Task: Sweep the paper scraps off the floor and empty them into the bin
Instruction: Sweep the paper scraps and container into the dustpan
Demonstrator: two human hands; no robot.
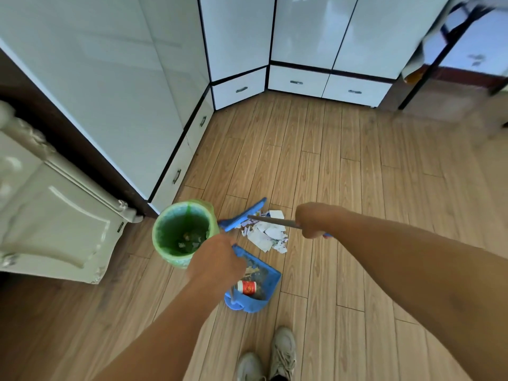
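R hand [312,220] fingers curled round broom [242,219] handle; scraps [268,234] piled by its head. L hand [217,261] over dustpan [264,284], grip unclear. Bin [165,232] beside.

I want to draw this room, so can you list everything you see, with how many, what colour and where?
paper scraps: one pile, white, floor between broom and dustpan
broom: one, blue head, behind the scraps
dustpan: one, blue, floor near the shoes
cup: one, red and white, in the dustpan
bin: one, green liner, left of the scraps
cabinets: several, white, along the walls
shoes: two, pale, bottom
left hand: at the dustpan
right hand: grips broom handle
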